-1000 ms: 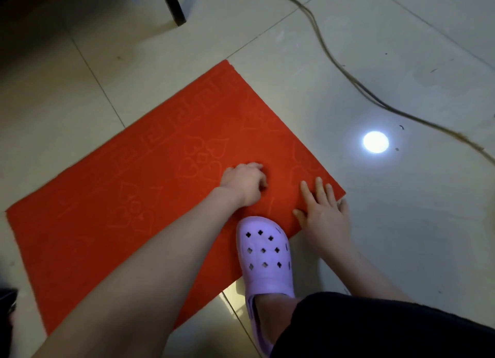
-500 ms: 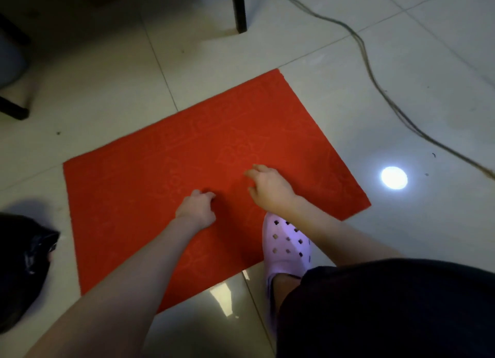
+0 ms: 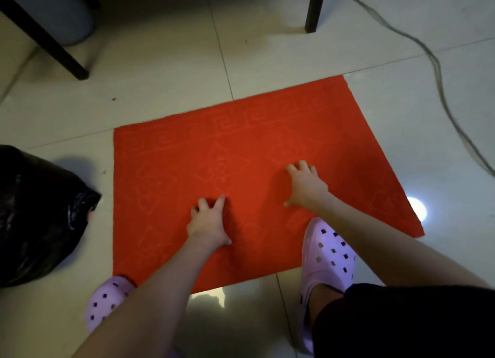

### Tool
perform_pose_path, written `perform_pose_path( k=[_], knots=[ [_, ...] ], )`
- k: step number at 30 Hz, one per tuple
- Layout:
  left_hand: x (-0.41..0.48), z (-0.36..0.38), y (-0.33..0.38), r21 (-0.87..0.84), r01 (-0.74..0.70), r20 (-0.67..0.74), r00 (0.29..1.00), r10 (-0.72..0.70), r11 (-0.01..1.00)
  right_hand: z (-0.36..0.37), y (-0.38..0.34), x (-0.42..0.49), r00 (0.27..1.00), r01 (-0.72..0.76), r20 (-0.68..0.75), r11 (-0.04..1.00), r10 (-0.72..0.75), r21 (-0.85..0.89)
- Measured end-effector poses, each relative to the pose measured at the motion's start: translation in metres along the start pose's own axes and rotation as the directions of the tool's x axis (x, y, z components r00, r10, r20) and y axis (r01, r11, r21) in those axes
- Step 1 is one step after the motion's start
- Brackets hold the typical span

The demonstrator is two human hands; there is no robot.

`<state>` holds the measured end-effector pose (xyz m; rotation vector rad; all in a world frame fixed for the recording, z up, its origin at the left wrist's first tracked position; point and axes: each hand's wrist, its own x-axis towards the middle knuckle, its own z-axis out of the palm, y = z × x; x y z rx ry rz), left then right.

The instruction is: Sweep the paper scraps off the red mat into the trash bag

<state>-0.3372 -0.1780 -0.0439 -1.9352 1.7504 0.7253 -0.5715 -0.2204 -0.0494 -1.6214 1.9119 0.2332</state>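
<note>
The red mat (image 3: 187, 154) lies flat on the tiled floor, with an embossed pattern. My left hand (image 3: 207, 224) rests on the mat near its middle front, fingers bent with their tips on the surface. To its right, my right hand (image 3: 305, 183) also presses on the mat with its fingers spread and slightly bent. Neither hand holds anything that I can see. No paper scraps show on the mat. The black trash bag (image 3: 34, 213) sits on the floor just left of the mat.
My feet in lilac clogs stand at the mat's front edge, one at the left corner (image 3: 107, 301) and one at the right (image 3: 328, 256). Black furniture legs (image 3: 312, 9) and a grey bin (image 3: 61, 12) stand behind. A cable (image 3: 439, 82) runs along the right.
The view has swung left, bringing the trash bag and my left foot into sight. My left hand slid left across the mat, and my right hand followed onto the mat's right half.
</note>
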Motion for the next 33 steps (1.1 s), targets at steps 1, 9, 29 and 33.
perform_pose_path(
  k=[1,9,29,33],
  knots=[
    [0.000,0.001,-0.001,0.009,-0.001,0.000,1.000,0.001,1.000,-0.003,0.009,0.002,0.999,-0.041,-0.032,0.999,0.041,0.018],
    [-0.003,-0.002,0.004,0.047,0.022,0.015,1.000,-0.023,0.999,0.032,0.116,-0.056,0.898,-0.290,-0.233,0.901,0.373,0.324],
    [0.008,-0.015,-0.015,0.006,-0.088,0.138,0.987,0.086,0.996,0.039,-0.048,-0.026,0.946,0.324,0.110,0.894,-0.305,-0.310],
    [0.005,-0.042,-0.016,-0.076,-0.099,0.113,0.988,0.107,0.992,0.015,-0.066,-0.019,0.913,0.407,0.126,0.891,-0.389,-0.201]
  ],
)
